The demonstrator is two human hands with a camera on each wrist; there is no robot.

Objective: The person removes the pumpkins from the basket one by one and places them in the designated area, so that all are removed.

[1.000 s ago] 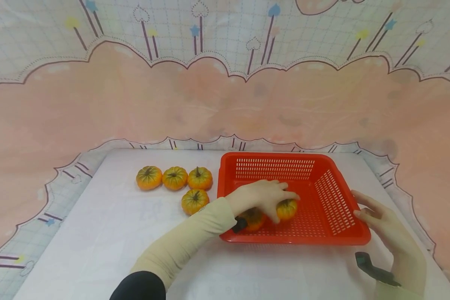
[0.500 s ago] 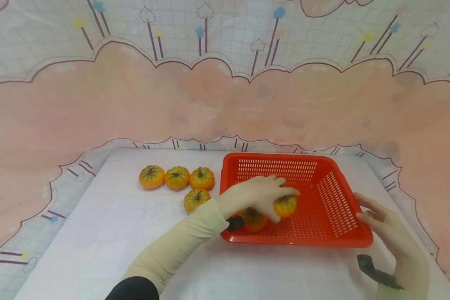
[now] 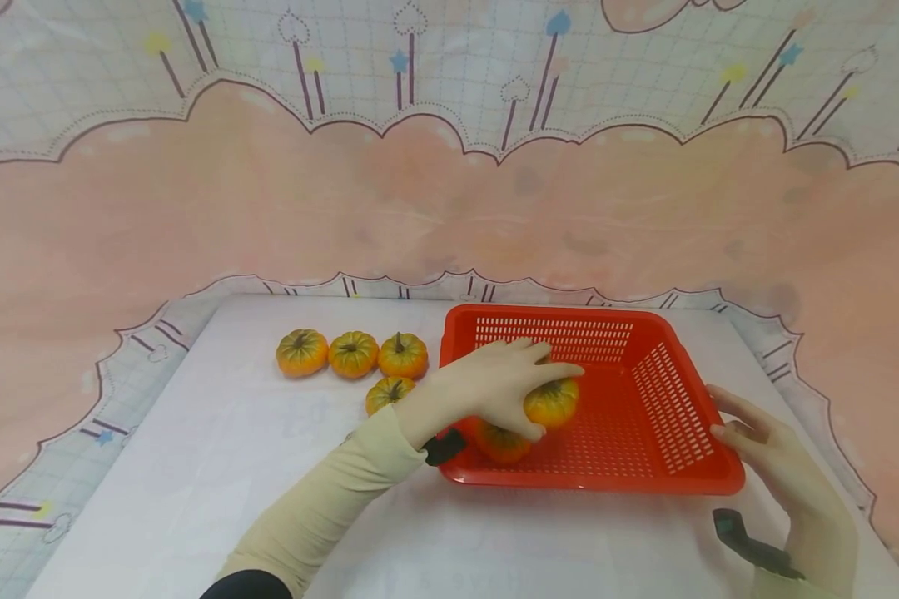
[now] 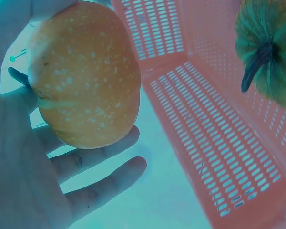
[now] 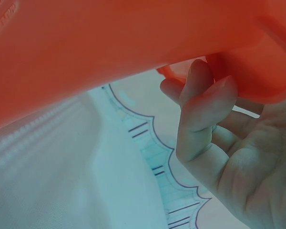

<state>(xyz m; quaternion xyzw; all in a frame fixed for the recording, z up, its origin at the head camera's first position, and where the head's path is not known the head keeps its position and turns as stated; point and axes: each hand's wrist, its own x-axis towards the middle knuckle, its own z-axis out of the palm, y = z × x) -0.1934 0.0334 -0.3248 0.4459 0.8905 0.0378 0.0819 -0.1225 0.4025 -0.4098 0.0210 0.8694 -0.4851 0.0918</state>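
Observation:
My left hand (image 3: 498, 384) holds a small orange pumpkin (image 3: 554, 405) with thumb and fingers curled about its sides. In the left wrist view this pumpkin (image 4: 88, 78) shows its pale-speckled flank beside the basket wall, and some lower fingers extend past it. Under the hand, a second pumpkin (image 3: 500, 443) sits in the red plastic basket (image 3: 569, 482), partly covered. My right hand (image 3: 779, 457) grips the basket's right rim; in the right wrist view its curled fingers (image 5: 207, 107) meet the rim's underside.
On the white table (image 3: 195, 466), left of the basket, three pumpkins stand in a row, the middle one (image 3: 353, 355) among them. Another pumpkin (image 3: 388, 394) lies in front, partly behind the left forearm. A patterned cloth (image 3: 449, 200) hangs behind the table.
My left hand and the pumpkin in it have shifted left and slightly up within the head view, toward the basket's left side. The right hand stays on the rim.

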